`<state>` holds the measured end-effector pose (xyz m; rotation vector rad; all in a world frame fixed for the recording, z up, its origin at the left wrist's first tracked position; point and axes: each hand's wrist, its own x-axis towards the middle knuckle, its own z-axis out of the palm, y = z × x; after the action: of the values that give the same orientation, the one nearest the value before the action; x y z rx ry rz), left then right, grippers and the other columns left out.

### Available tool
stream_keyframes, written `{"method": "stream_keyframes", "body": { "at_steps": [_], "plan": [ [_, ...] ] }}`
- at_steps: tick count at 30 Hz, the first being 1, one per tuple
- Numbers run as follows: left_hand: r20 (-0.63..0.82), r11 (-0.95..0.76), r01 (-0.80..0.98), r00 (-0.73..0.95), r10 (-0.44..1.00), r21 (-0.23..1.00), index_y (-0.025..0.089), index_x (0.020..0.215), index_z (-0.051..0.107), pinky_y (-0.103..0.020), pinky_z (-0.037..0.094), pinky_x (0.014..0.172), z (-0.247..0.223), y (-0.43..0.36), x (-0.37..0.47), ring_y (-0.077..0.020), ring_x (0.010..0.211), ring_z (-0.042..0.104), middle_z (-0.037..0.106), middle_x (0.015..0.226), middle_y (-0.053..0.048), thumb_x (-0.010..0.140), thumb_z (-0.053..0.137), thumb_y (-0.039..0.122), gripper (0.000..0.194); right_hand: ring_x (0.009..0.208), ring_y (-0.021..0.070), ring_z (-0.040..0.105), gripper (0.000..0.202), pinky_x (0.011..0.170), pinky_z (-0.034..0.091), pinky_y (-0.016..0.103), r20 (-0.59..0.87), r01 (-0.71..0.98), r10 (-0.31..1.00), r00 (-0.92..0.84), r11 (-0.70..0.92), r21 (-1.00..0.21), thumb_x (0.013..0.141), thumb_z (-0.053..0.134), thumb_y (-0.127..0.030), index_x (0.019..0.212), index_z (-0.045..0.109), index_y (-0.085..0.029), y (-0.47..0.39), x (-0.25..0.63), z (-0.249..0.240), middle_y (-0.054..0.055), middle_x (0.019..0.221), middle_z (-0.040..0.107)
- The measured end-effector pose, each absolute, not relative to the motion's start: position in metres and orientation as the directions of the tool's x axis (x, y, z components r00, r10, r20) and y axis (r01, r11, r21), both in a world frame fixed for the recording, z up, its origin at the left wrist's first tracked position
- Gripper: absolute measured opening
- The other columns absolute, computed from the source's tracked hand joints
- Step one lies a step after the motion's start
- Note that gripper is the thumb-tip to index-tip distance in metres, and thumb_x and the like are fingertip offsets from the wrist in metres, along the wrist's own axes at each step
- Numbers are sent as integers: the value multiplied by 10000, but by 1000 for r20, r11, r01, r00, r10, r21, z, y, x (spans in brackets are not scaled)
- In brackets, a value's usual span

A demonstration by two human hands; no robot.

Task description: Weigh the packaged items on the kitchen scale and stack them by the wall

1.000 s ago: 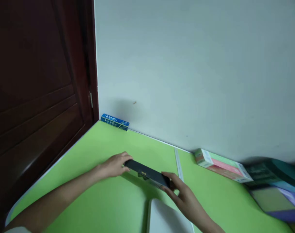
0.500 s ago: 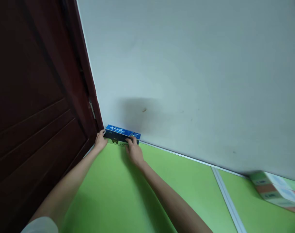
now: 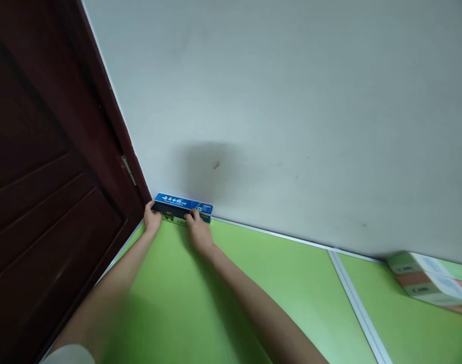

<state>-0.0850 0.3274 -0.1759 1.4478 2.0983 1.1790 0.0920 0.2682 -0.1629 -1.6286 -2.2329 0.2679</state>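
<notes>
A long blue box (image 3: 170, 200) with white lettering lies against the wall at the left, beside the door frame. Below its blue face shows a black and green side (image 3: 169, 213), perhaps another box; I cannot tell. My left hand (image 3: 152, 218) is at the left end, fingers closed round the corner next to the door frame. My right hand (image 3: 199, 230) grips the front near the right end, its fingertips on the upper edge.
The dark red door (image 3: 44, 202) with its frame stands at the left. A pale wall (image 3: 291, 126) rises behind. Stacked cartons (image 3: 428, 283) sit by the wall at the right on the green surface (image 3: 276, 273), which a white strip (image 3: 360, 308) crosses.
The view has shifted, so the boxes and both hands appear slightly farther left. Both hands stay on the blue box, with no clear movement against the wall.
</notes>
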Motion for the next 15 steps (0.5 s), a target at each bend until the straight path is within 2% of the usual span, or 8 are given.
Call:
{"method": "stream_keyframes", "body": {
  "at_steps": [4, 6, 8, 10, 11, 12, 13, 15],
  "plan": [
    [182, 135, 622, -418, 890, 771, 117, 1170, 517, -345, 491, 892, -164, 326, -88, -228, 967, 644, 660, 1053, -126, 700, 484, 35, 478, 978, 222, 618, 489, 728, 523, 311, 154, 870, 945, -288, 326, -370, 766, 381, 47, 1180, 485, -192, 266, 87, -149, 137, 1343, 431],
    [199, 126, 641, -409, 890, 757, 113, 1165, 520, -385, 472, 923, -151, 320, -89, -263, 1031, 614, 641, 1085, -145, 678, 507, 23, 496, 966, 238, 631, 524, 726, 531, 330, 140, 862, 945, -296, 327, -387, 744, 400, 55, 1214, 470, -165, 259, 89, -141, 171, 1365, 408],
    [243, 103, 668, -404, 882, 737, 103, 1216, 472, -451, 372, 1025, -138, 305, -86, -305, 1204, 484, 544, 1233, -181, 662, 514, 9, 564, 936, 248, 648, 564, 714, 538, 348, 123, 852, 947, -298, 322, -413, 741, 418, 41, 1277, 422, -133, 243, 98, -133, 215, 1405, 346],
    [298, 45, 695, -365, 882, 717, 104, 1266, 418, -479, 230, 1107, -129, 281, -76, -309, 1325, 313, 393, 1375, -188, 665, 506, 5, 616, 930, 235, 653, 556, 735, 540, 345, 105, 834, 945, -309, 322, -448, 776, 423, -5, 1319, 388, -122, 216, 118, -126, 215, 1416, 339],
    [318, -8, 707, -307, 897, 707, 118, 1262, 426, -473, 190, 1125, -128, 266, -68, -297, 1343, 275, 356, 1400, -172, 676, 497, 11, 600, 943, 217, 649, 530, 765, 536, 326, 92, 819, 940, -329, 333, -468, 796, 429, -35, 1317, 403, -131, 198, 132, -123, 186, 1397, 388],
    [328, -87, 713, -208, 922, 696, 154, 1218, 476, -443, 201, 1131, -128, 248, -57, -269, 1326, 307, 397, 1372, -136, 692, 487, 21, 543, 953, 194, 645, 495, 798, 527, 297, 75, 801, 931, -357, 347, -487, 806, 448, -64, 1294, 445, -146, 178, 148, -120, 143, 1347, 468],
    [333, -206, 711, -41, 942, 672, 181, 1127, 547, -431, 234, 1125, -130, 228, -43, -253, 1289, 364, 479, 1287, -112, 714, 469, 37, 444, 960, 171, 641, 451, 828, 515, 263, 55, 784, 919, -390, 362, -505, 807, 479, -92, 1251, 504, -164, 156, 166, -117, 95, 1272, 553],
    [212, -377, 629, 323, 922, 680, 246, 925, 634, -445, 300, 1096, -134, 184, -10, -236, 1209, 455, 571, 1151, -57, 761, 449, 84, 295, 982, 150, 630, 368, 877, 489, 229, 8, 743, 892, -453, 382, -549, 789, 535, -122, 1146, 604, -178, 108, 203, -108, 41, 1133, 655]
  ]
}}
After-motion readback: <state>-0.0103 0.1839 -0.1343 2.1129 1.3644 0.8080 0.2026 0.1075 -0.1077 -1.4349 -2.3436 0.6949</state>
